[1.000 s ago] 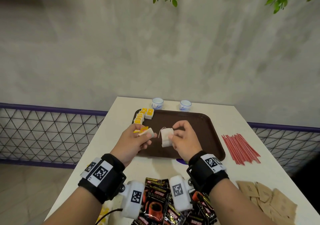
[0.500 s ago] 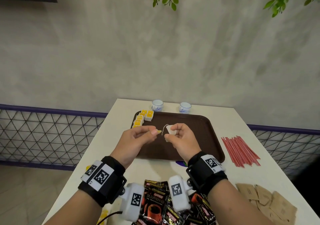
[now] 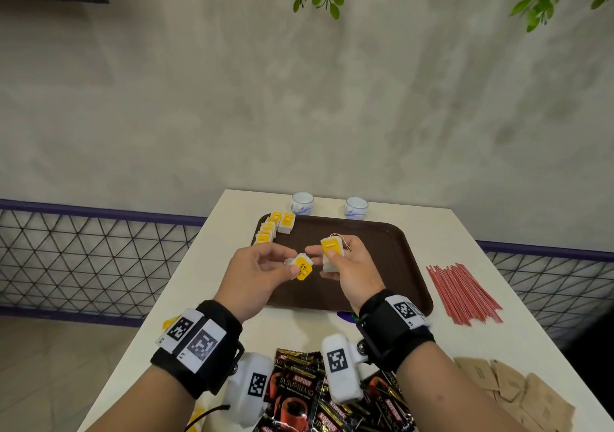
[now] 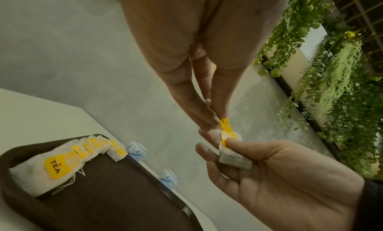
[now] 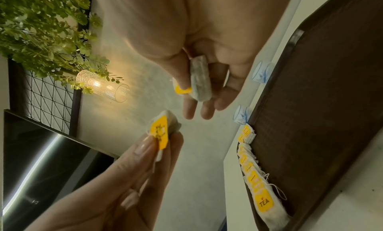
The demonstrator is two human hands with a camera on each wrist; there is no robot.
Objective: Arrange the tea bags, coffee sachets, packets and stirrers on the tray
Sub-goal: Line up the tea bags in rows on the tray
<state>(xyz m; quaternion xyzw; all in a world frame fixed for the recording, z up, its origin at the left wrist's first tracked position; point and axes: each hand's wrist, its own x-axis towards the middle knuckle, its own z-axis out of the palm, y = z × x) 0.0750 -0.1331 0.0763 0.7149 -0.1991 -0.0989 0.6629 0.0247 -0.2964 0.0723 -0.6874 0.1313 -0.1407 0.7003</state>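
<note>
Both hands hover over the near left part of the brown tray (image 3: 382,265). My left hand (image 3: 292,262) pinches a white tea bag (image 3: 302,267) with its yellow tag facing up. My right hand (image 3: 327,254) holds a second tea bag (image 3: 329,265), the thumb pressing its yellow tag flat. In the left wrist view the left fingers (image 4: 207,118) pinch the bag's tag (image 4: 225,124) close to the right hand's tea bag (image 4: 234,154). A row of tea bags (image 3: 269,230) lies along the tray's far left edge.
Red stirrers (image 3: 461,292) lie on the table right of the tray. Dark coffee sachets (image 3: 299,395) are piled at the near edge under my wrists, with brown packets (image 3: 518,391) to their right. Two small cups (image 3: 302,203) stand behind the tray.
The right hand's tea bag, plain white with a loose string before, now has its yellow tag on top under the thumb. The left hand's bag has turned tag-up. Both hands stayed over the tray.
</note>
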